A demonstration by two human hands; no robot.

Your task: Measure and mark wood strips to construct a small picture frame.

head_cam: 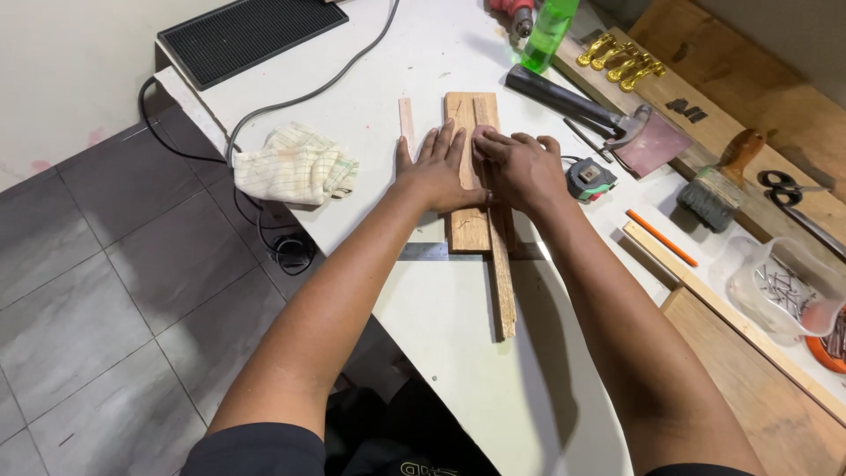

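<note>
At frame centre, the left hand (436, 172) lies flat, fingers spread, on a rough wooden board (467, 225); the right hand (520, 167), fingers curled together, presses a thin wooden strip (502, 282) on the white worktop (458, 353).

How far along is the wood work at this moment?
Done: a narrow wooden strip lies lengthwise on the short wooden board, over a metal ruler. In hand: the left hand presses flat on the board; the right hand pins the strip's upper end. Left: no fastening shows; the hammer and the tub of nails lie untouched.
</note>
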